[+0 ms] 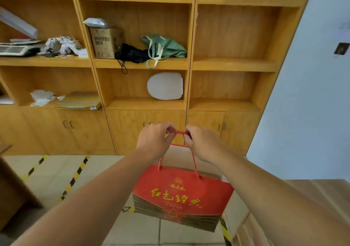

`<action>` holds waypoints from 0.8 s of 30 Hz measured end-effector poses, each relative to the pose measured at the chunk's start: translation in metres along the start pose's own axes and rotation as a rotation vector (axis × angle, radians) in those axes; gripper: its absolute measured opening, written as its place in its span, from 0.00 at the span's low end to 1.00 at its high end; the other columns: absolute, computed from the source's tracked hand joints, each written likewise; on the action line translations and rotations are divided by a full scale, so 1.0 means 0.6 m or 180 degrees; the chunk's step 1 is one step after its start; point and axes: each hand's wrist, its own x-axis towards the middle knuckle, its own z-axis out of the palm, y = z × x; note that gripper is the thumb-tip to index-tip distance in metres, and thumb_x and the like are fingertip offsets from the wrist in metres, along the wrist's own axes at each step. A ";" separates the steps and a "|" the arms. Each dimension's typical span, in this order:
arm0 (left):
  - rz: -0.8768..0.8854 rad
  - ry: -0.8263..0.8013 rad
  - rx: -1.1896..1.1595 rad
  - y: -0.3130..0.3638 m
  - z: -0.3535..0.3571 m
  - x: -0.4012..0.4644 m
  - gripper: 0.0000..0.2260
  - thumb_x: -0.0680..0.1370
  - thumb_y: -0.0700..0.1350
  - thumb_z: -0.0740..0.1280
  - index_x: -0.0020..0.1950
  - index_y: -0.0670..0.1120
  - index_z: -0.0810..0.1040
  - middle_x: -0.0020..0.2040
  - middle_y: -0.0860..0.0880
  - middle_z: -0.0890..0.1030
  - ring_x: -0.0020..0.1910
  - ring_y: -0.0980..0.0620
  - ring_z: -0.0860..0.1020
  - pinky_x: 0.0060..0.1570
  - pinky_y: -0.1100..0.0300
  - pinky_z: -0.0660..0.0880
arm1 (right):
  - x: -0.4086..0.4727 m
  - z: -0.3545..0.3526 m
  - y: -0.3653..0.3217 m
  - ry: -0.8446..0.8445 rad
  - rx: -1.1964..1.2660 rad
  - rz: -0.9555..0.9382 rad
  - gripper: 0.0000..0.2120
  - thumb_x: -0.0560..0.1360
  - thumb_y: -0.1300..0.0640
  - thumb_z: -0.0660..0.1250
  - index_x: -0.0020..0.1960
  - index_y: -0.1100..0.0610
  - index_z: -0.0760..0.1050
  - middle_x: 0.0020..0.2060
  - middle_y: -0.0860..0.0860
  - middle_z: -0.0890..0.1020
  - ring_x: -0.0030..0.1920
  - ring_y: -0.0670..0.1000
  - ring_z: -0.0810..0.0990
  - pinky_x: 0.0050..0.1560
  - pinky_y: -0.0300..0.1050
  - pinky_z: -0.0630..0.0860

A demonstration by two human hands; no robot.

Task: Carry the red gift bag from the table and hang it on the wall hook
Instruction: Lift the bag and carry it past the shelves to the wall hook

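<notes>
- The red gift bag (182, 194) is held in the air above the tiled floor (56, 170), in front of the wooden shelf unit (132, 63), hanging from its twisted red cord handle (179, 132).
- The cord is pinched at its top by both hands: the left hand (154, 141) is closed on the left end of the loop and the right hand (201, 143) on the right end, with a short taut span between them.
- The bag is of stiff, glossy card with gold lettering and a dark banded pattern along its lower edge; its mouth stands open.
- The bag hangs tilted, so a swing or a spill of any contents could be caused by a quick turn; whether anything is inside cannot be told.
- The thin cord could slip from the fingertip grip, since it is held only by a pinch.
- A small dark fitting (341, 48) is seen on the pale wall (306, 94) far right; it may be the hook, though it is too small to be sure.
- The hook could be missed if the short loop is not held wide open.
- A low brown surface (322, 190) at near right could be brushed by the bag.
</notes>
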 end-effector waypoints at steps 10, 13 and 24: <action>-0.0268 -0.0014 -0.0078 -0.126 0.102 0.241 0.03 0.79 0.49 0.69 0.50 0.53 0.82 0.46 0.55 0.86 0.46 0.52 0.83 0.42 0.51 0.80 | 0.288 0.068 0.080 -0.0077 -0.0255 -0.0087 0.09 0.85 0.54 0.60 0.53 0.57 0.77 0.46 0.56 0.82 0.46 0.59 0.81 0.45 0.56 0.79; -0.0136 -0.0120 -0.0181 -0.167 0.145 0.331 0.02 0.79 0.49 0.69 0.50 0.53 0.82 0.45 0.55 0.85 0.46 0.52 0.82 0.40 0.53 0.78 | 0.379 0.093 0.117 -0.0082 -0.0327 0.0044 0.10 0.85 0.55 0.60 0.53 0.58 0.77 0.47 0.57 0.82 0.47 0.61 0.81 0.43 0.53 0.76; 0.0779 -0.0653 -0.0351 -0.218 0.298 0.681 0.01 0.77 0.48 0.72 0.48 0.54 0.82 0.44 0.57 0.84 0.43 0.58 0.80 0.36 0.67 0.69 | 0.633 0.096 0.296 -0.0077 -0.0650 0.0828 0.10 0.84 0.55 0.60 0.53 0.58 0.78 0.50 0.59 0.84 0.50 0.64 0.82 0.41 0.51 0.70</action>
